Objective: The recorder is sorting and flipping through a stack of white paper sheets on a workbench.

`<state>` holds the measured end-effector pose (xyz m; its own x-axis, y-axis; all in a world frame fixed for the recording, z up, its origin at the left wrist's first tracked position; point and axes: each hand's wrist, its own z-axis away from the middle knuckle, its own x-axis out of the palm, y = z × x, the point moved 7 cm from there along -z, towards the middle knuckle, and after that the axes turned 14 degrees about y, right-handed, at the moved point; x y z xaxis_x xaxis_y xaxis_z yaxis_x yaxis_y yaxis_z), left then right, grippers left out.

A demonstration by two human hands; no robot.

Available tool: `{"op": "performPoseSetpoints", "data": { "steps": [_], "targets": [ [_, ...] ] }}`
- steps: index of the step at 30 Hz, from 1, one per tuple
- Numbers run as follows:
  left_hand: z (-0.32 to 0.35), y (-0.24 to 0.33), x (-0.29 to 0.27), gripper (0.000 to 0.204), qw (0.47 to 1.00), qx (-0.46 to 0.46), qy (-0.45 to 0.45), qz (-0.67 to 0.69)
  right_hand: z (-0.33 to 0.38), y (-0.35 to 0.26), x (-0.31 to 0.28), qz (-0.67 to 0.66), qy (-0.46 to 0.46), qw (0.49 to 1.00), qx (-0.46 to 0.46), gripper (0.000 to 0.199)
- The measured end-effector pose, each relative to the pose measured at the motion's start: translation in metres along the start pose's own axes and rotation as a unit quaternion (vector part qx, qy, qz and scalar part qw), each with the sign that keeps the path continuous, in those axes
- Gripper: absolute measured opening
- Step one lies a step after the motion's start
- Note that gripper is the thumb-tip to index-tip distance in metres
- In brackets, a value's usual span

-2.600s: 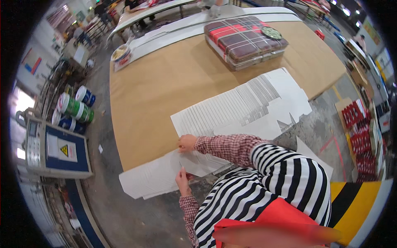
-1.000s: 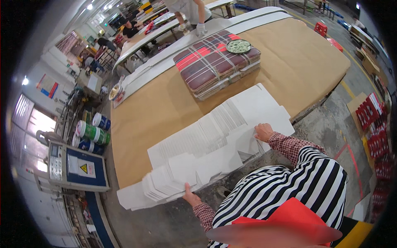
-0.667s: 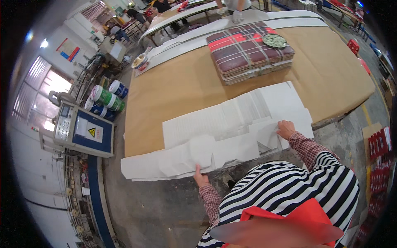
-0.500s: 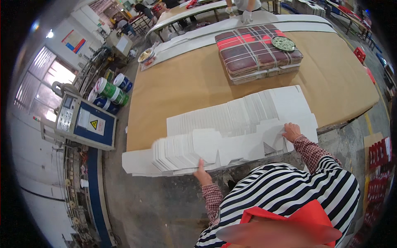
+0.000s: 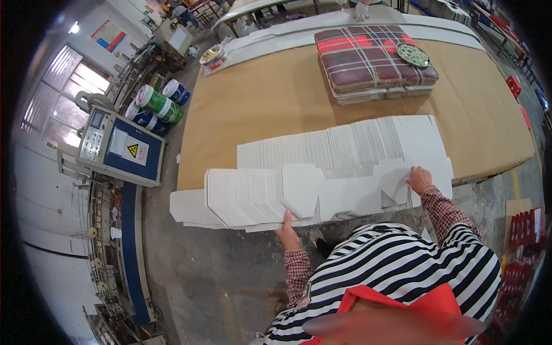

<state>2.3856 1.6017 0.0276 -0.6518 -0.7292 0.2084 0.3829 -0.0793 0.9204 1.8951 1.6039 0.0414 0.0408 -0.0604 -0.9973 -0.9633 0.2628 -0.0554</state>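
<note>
Die-cut white cardboard blanks lie fanned in overlapping rows along the table's near edge. My left hand is at the near edge of the front row, its thumb on top of the cardboard and its other fingers mostly hidden below. Farther right, my right hand has its bent fingers closed at the right end of the top blank. Left of centre, a thick fanned bunch of the blanks overlaps the sheets beneath. Behind it runs a second fanned row.
A strapped bundle of dark red boards on the brown-covered table carries a patterned round dish. A tub sits at the far left corner. Paint buckets and a control cabinet stand left. Another person's gloved hand shows beyond.
The fanned bunch at the left, blurred before, is now sharp and reaches slightly farther left over the sheets. Both hands keep their places on the cardboard while the whole view has shifted a little.
</note>
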Motion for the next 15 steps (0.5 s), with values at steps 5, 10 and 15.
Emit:
{"op": "performPoseSetpoints", "data": {
  "steps": [5,10,15],
  "targets": [
    [-0.045,-0.040,-0.023,0.046,0.966,-0.186,-0.078,0.164,-0.011,-0.003,0.010,0.009,0.016,1.000,-0.022,0.034],
    [-0.025,-0.002,0.003,0.044,0.999,0.015,0.009,0.034,-0.012,0.002,0.000,0.010,0.015,0.999,-0.035,0.033],
    [-0.027,-0.010,-0.009,0.044,0.991,-0.051,-0.037,0.119,-0.009,0.008,0.008,0.005,0.010,0.999,-0.034,0.033]
  ]
}}
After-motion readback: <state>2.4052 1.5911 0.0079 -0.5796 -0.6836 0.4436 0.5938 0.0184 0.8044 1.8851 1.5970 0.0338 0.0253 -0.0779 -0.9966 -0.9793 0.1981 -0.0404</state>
